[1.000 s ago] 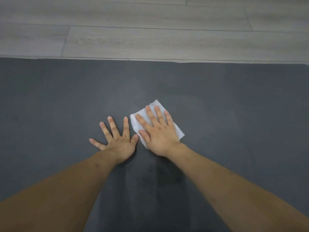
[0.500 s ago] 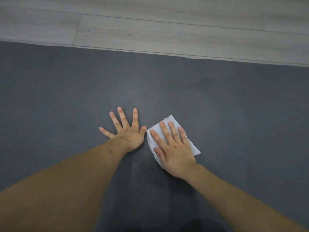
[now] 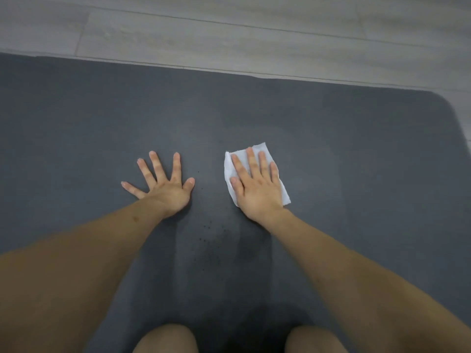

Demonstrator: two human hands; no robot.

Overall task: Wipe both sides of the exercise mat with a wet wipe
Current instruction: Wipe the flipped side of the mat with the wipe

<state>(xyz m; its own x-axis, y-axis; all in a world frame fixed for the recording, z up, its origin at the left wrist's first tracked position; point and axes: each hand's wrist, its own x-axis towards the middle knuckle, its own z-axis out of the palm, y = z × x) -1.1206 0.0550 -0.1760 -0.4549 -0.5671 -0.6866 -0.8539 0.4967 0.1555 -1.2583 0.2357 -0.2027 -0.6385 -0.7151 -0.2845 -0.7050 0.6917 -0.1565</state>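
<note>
Pressing wet wipe (image 3: pixel 254 171) onto mat (image 3: pixel 356 149)

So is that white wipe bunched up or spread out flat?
Flat. The wet wipe lies on the mat as a smooth rectangle under the right hand, whose fingers are straight.

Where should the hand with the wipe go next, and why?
Probably slide the right hand and wet wipe rightward toward the mat corner: that stretch looks dry, while streaks already darken the middle.
</note>
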